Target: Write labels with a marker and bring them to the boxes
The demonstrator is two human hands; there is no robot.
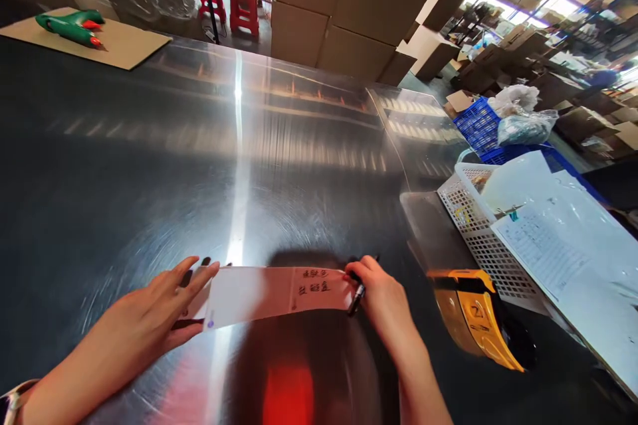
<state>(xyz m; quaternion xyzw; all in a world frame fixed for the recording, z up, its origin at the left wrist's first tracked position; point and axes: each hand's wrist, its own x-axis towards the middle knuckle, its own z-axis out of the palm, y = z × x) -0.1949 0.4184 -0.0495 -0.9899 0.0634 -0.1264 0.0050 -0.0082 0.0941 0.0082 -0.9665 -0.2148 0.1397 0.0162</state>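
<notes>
A white label strip [249, 295] stretches between my two hands, just over the metal table. Dark handwritten characters stand on its right part, and a small purple mark shows near its left end. My left hand [144, 312] has the strip's left end between thumb and extended fingers; part of that end is hidden. In my right hand [381, 292] is a black marker pen [356, 299], slanting down, while the fingertips also pinch the strip's right end. To the right of that hand lies a yellow tape dispenser [478, 319] marked with black writing.
A white plastic basket [468, 219] with papers [543, 246] lying over it stands at right, behind it a blue crate [478, 126]. Green glue guns [70, 25] rest on cardboard [124, 53] at far left. Stacked cartons [343, 6] rise beyond the metal table [299, 206].
</notes>
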